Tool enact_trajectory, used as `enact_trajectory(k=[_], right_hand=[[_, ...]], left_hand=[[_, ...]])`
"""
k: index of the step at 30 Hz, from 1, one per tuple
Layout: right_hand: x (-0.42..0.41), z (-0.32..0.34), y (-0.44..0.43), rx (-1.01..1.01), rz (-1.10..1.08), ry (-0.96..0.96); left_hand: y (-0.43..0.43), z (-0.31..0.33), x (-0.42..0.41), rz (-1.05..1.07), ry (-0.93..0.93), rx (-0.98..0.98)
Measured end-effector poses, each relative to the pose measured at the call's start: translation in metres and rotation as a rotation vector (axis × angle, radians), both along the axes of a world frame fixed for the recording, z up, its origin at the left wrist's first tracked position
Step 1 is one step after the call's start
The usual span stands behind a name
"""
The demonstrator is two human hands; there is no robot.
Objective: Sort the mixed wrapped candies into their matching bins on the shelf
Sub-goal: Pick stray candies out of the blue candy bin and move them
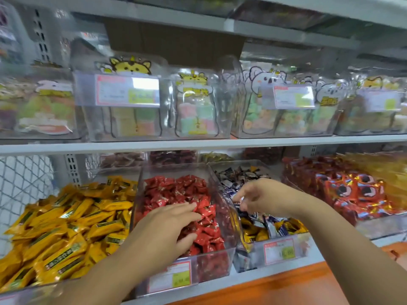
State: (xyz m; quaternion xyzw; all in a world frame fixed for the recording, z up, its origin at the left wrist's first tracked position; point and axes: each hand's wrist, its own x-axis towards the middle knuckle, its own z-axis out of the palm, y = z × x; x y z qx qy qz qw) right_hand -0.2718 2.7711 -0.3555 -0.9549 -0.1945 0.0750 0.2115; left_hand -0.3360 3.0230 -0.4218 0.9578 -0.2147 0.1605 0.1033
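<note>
Shelf: lower shelf, with clear bins side by side and both hands in among them.
Left hand: the left hand [171,227] is down in the red bin [211,265], palm down. The fingers are straight and spread flat on the red candies [174,190], gripping nothing.
Right hand: the right hand [262,198] hangs over the middle bin [251,260]. Its fingers are curled in and the fingertips pinch a small wrapped candy [239,198]. The wrapper looks pale and shiny but is too blurred to read.
Middle bin: blue-and-white candies [233,175] are heaped at the back, with yellow pieces [255,233] mixed in toward the front. A price tag [279,252] sits on the front wall.
Red bin: red wrappers are all that shows, and there they are, packed right up against the clear walls.
Left side: long yellow bars [66,227] are piled high, just beside the red bin.
Right side: red packets [356,194] with dark round pictures are stacked in their own bin.
Upper shelf: clear tubs hold bagged pastel sweets [193,111] topped with cartoon animal cards.
Front edge: an orange ledge [286,287] runs below the bins.
</note>
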Motion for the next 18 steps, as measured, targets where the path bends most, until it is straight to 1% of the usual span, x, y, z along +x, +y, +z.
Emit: enact_trajectory(k=[3, 5, 8, 10, 14, 16, 18], right_hand=[[0.016, -0.014, -0.003, 0.01, 0.019, 0.104], [0.025, -0.024, -0.004, -0.048, 0.031, 0.15], [0.033, -0.031, -0.004, -0.231, 0.109, 0.111], [0.036, -0.036, -0.002, -0.3, 0.154, 0.053], [0.042, -0.051, 0.004, -0.292, 0.174, -0.035], [0.046, -0.053, 0.004, -0.24, 0.162, -0.071], [0.045, -0.051, 0.0, -0.152, 0.151, -0.053]], left_hand=[[-0.008, -0.003, 0.015, -0.003, 0.028, -0.045], [-0.016, 0.0, 0.027, -0.018, 0.049, -0.123], [-0.033, 0.005, 0.046, -0.058, 0.031, -0.219], [-0.047, 0.004, 0.057, -0.103, 0.046, -0.247], [-0.065, -0.008, 0.069, -0.109, 0.053, -0.187], [-0.068, -0.012, 0.071, -0.103, 0.047, -0.248], [-0.069, -0.013, 0.071, -0.095, 0.038, -0.272]])
